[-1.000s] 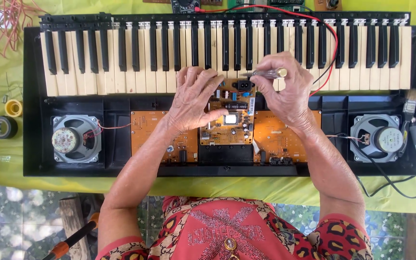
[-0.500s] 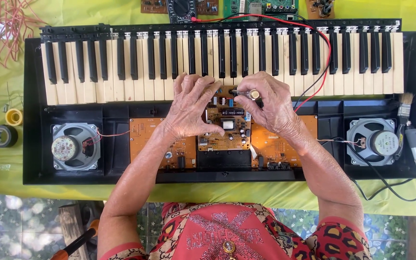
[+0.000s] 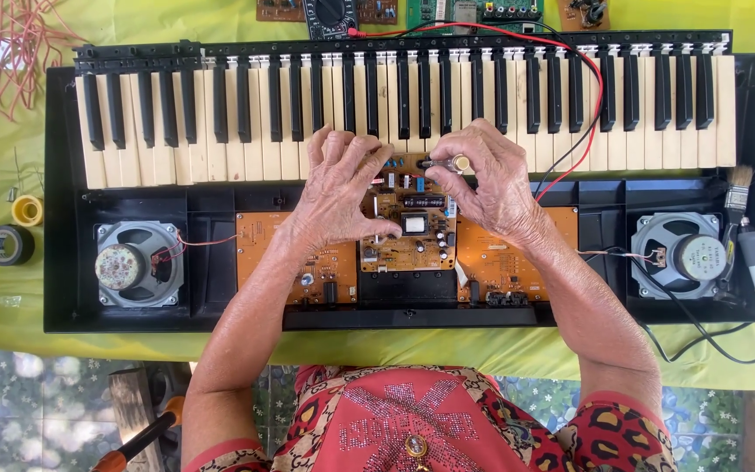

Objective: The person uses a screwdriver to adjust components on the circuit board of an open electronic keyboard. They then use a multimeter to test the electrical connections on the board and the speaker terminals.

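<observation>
An opened black keyboard lies across a yellow-green cloth, its black and white keys facing away from me. A small orange circuit board sits in the middle of the casing between two wider orange boards. My left hand rests on the small board's left edge, fingers spread and touching it. My right hand grips a small tool with a pale round handle, its tip pointing left at the top of the small board.
Two round speakers sit at the casing's ends. Red and black leads run from a meter at the far edge. A brush and pen-like tool lie at the right, tape rolls and loose wire at the left.
The view has drifted a little. Both hands have shifted slightly toward the keys, and the tool's tip now sits at the top edge of the small board.
</observation>
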